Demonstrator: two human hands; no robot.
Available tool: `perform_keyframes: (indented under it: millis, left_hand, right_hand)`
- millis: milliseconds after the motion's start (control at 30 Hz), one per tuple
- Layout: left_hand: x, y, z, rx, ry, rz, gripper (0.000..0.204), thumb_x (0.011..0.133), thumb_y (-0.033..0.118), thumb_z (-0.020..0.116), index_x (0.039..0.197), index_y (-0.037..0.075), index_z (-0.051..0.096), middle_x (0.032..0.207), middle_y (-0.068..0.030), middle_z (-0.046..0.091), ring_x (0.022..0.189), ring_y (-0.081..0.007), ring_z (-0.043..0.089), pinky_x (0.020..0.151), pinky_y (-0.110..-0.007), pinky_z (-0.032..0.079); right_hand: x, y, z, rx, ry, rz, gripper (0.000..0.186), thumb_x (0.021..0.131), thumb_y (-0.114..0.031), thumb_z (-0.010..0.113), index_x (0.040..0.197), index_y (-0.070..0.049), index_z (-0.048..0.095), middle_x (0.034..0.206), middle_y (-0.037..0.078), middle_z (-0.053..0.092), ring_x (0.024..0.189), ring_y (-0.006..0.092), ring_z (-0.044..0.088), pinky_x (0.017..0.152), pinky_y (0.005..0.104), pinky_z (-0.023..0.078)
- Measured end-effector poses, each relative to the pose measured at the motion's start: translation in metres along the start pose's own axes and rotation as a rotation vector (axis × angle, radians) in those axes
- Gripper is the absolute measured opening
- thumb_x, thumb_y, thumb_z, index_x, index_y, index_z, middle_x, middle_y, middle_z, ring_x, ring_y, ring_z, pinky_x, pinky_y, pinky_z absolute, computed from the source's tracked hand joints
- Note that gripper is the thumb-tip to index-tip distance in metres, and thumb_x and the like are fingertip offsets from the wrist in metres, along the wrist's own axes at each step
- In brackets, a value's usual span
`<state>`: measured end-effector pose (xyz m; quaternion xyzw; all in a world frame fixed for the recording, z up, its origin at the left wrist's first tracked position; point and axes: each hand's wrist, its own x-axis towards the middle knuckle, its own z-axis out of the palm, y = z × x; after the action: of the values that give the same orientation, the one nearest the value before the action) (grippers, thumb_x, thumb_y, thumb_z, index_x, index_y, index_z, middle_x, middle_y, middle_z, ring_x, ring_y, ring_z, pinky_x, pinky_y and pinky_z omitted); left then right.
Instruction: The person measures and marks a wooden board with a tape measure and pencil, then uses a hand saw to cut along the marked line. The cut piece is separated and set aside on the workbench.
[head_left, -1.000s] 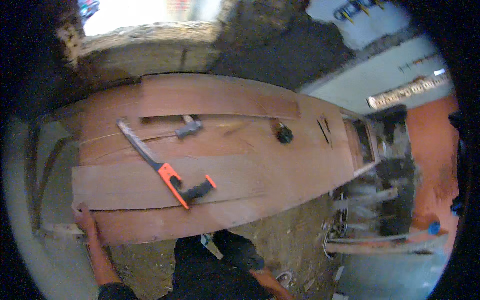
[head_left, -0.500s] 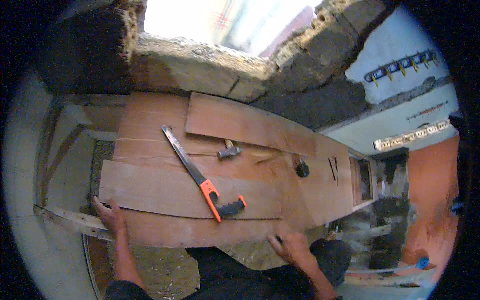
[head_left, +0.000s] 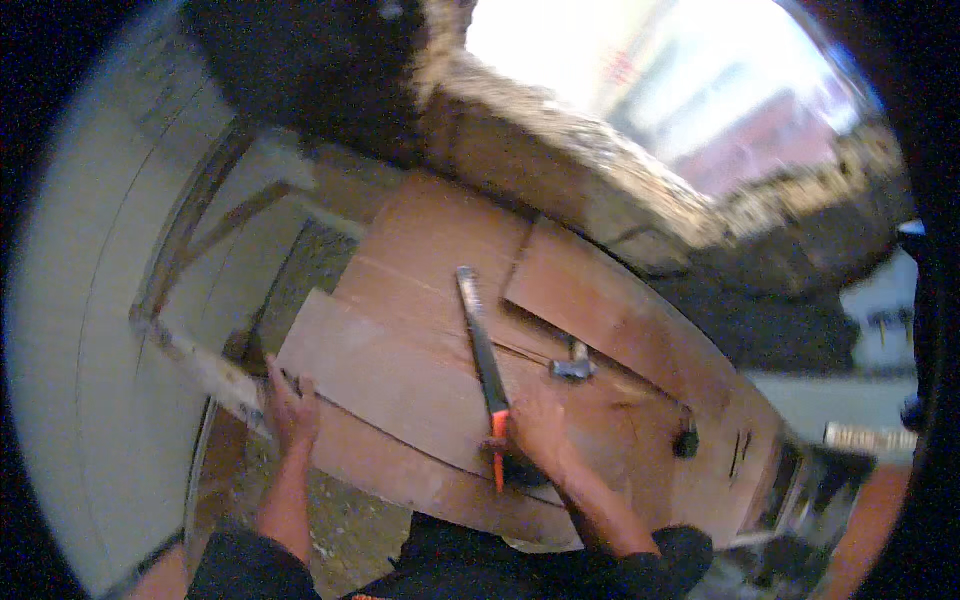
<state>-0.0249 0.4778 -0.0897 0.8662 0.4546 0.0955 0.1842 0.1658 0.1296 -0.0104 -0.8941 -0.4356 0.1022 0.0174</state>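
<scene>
Across the reddish-brown tabletop [head_left: 440, 230], front and centre, there's the saw [head_left: 486, 355], and the right hand [head_left: 538, 430] is right on it, coming over the orange-and-black handle from the right side! Blur robs us of the fingers, so I can't tell whether they're closed around it. Out to the left, well apart, the left hand [head_left: 292, 412] is at the near-left corner of a pale thin board [head_left: 385, 372], thumb and fingers parted about the edge; whether it grips or merely rests, I can't say. So the right hand is plainly the nearer, with the saw directly under it and off to the left hand's right. And look at that line: long axis running away from the body, handle toward the person, blade tip pointing to the far side and leaning slightly left. Just right of the blade, not touching, sits a hammer [head_left: 573, 370].
</scene>
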Motion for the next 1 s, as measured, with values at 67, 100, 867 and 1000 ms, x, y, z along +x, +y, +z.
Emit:
perform_keyframes:
  millis: [67,100,867,1000]
  left_hand:
    - [0.000,-0.003,0.002,0.011,-0.001,0.004,0.081,0.092,0.035,0.061,0.154,-0.002,0.024,0.128,-0.0322,0.059,0.123,-0.0457,0.053,0.120,-0.052,0.023]
    - [0.004,-0.003,0.004,0.065,-0.015,0.021,0.082,0.092,0.036,0.061,0.154,-0.002,0.024,0.128,-0.0324,0.059,0.123,-0.0459,0.053,0.120,-0.052,0.022]
    - [0.029,0.007,0.003,0.158,-0.279,-0.038,0.087,0.092,0.041,0.061,0.154,-0.003,0.017,0.114,-0.0314,0.064,0.113,-0.0455,0.059,0.121,-0.056,0.017]
    - [0.031,0.006,0.001,0.148,-0.264,0.007,0.087,0.092,0.041,0.060,0.153,-0.005,0.018,0.113,-0.0311,0.064,0.111,-0.0461,0.059,0.121,-0.058,0.015]
  right_hand:
    - [-0.002,-0.007,-0.005,0.265,-0.315,0.274,0.050,0.074,-0.042,0.082,0.097,-0.001,0.066,0.094,0.022,0.067,0.086,0.0406,0.066,0.074,0.0498,0.053]
    - [-0.001,-0.007,-0.009,0.354,-0.487,0.414,0.049,0.073,-0.038,0.083,0.100,-0.001,0.065,0.096,0.022,0.065,0.088,0.0412,0.064,0.076,0.0493,0.052]
    - [0.175,-0.003,0.033,0.180,-0.097,0.025,0.061,0.090,-0.050,0.067,0.116,0.004,0.055,0.093,0.022,0.058,0.086,0.0414,0.059,0.074,0.0496,0.047]
    - [0.179,-0.004,0.030,0.198,-0.088,-0.027,0.062,0.090,-0.049,0.067,0.118,0.005,0.055,0.090,0.023,0.058,0.081,0.0433,0.059,0.073,0.0506,0.049]
